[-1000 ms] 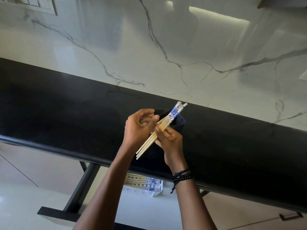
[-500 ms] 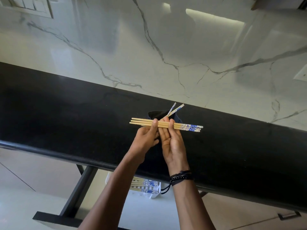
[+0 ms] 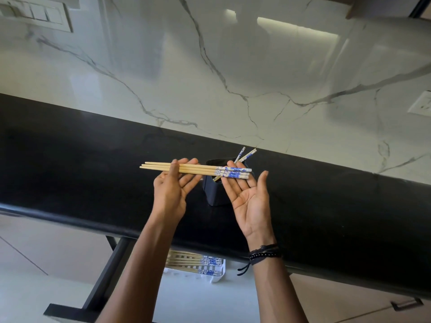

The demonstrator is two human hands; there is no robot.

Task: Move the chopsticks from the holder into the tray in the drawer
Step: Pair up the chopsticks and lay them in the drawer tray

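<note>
The left hand [image 3: 171, 190] pinches a bundle of chopsticks [image 3: 198, 169] level above the black bench [image 3: 93, 171], thumb pressed on top and fingers underneath. The right hand [image 3: 250, 199] lies flat and palm up, its straight fingers carrying the bundle's blue-patterned ends. Just behind the bundle the dark holder [image 3: 214, 192] stands on the bench with two more chopsticks [image 3: 247, 156] leaning in it, and below the bench edge the white tray [image 3: 218, 275] in the drawer [image 3: 186, 294] holds several laid flat.
</note>
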